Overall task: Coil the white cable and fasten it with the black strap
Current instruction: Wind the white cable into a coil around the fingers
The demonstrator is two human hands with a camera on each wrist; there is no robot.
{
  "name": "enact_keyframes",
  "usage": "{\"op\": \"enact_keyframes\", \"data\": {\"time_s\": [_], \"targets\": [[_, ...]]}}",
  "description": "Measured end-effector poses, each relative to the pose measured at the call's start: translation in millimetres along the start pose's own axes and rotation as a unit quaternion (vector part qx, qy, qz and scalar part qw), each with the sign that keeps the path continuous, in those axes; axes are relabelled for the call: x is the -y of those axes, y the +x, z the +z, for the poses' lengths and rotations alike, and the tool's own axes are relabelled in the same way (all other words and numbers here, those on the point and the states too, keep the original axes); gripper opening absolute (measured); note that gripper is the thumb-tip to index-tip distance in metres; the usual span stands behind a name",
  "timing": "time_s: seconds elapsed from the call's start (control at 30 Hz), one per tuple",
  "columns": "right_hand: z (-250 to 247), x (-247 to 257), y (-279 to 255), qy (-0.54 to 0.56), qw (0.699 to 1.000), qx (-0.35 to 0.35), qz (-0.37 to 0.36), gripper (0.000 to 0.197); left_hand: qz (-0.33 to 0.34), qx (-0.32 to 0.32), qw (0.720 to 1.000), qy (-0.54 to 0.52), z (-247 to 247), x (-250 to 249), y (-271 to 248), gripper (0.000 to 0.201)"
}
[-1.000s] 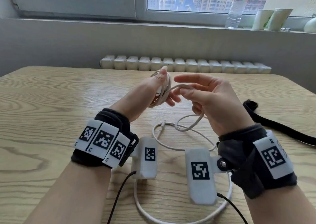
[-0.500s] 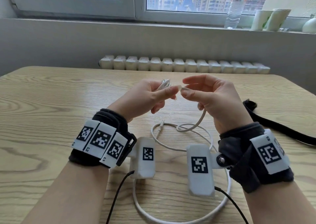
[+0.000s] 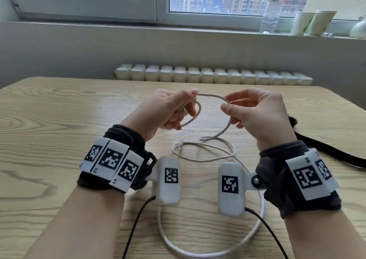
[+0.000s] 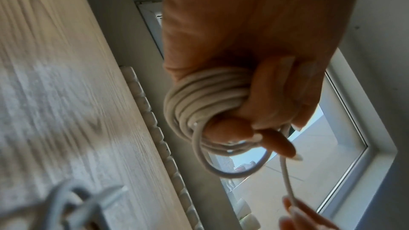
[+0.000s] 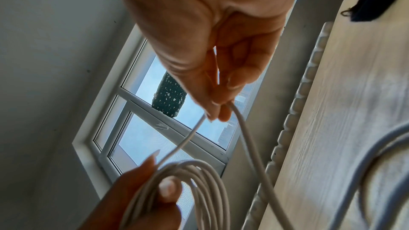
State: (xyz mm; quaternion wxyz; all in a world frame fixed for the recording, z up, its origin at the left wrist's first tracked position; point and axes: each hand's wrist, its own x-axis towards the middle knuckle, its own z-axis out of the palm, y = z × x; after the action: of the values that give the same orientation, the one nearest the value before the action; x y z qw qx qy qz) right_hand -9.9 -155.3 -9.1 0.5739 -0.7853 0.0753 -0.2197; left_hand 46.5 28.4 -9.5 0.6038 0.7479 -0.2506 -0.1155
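My left hand (image 3: 174,108) grips a small coil of white cable (image 4: 199,97), several loops bunched between thumb and fingers, above the middle of the table. The coil (image 5: 194,181) also shows low in the right wrist view. A strand of cable (image 3: 213,97) arcs from the coil to my right hand (image 3: 231,108), which pinches it (image 5: 221,111) between thumb and fingertips. From there the loose cable (image 3: 208,153) drops and lies in wide loops on the table, its plug end (image 3: 180,142) free. The black strap (image 3: 324,149) lies flat at the right, beyond my right wrist.
The wooden table (image 3: 59,130) runs to a wall with a white radiator (image 3: 212,76) behind its far edge. On the window sill stand a plastic bottle (image 3: 271,11) and two paper cups (image 3: 311,23). Black sensor wires (image 3: 136,225) trail from my wrist units.
My hands have moved apart, drawing a longer arc of cable between them. The left hand turned thumb-up around the coil, and the right hand slid along the strand to the right.
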Motion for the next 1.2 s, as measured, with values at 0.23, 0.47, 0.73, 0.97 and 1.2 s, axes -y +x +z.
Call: {"op": "enact_keyframes", "data": {"time_s": [0.23,0.47,0.73,0.97,1.2], "targets": [[4,-1,-1,0.056,0.998,-0.008,-0.008,0.015,0.021,0.105,0.982,-0.155,0,-4,0,0.041],[15,5,-6,0.112,0.993,0.027,-0.023,0.014,-0.004,0.186,0.917,-0.352,-2,-10,-2,0.048],[22,1,-8,0.046,0.992,0.116,0.005,0.026,0.040,0.221,0.855,-0.467,5,-13,-10,0.063],[33,4,-18,0.019,0.976,0.214,0.023,0.038,0.086,0.166,0.844,-0.502,4,-14,-7,0.070],[38,5,-21,0.002,0.966,0.257,0.034,0.022,0.078,0.063,0.867,-0.489,-1,-12,-6,0.069]]}}
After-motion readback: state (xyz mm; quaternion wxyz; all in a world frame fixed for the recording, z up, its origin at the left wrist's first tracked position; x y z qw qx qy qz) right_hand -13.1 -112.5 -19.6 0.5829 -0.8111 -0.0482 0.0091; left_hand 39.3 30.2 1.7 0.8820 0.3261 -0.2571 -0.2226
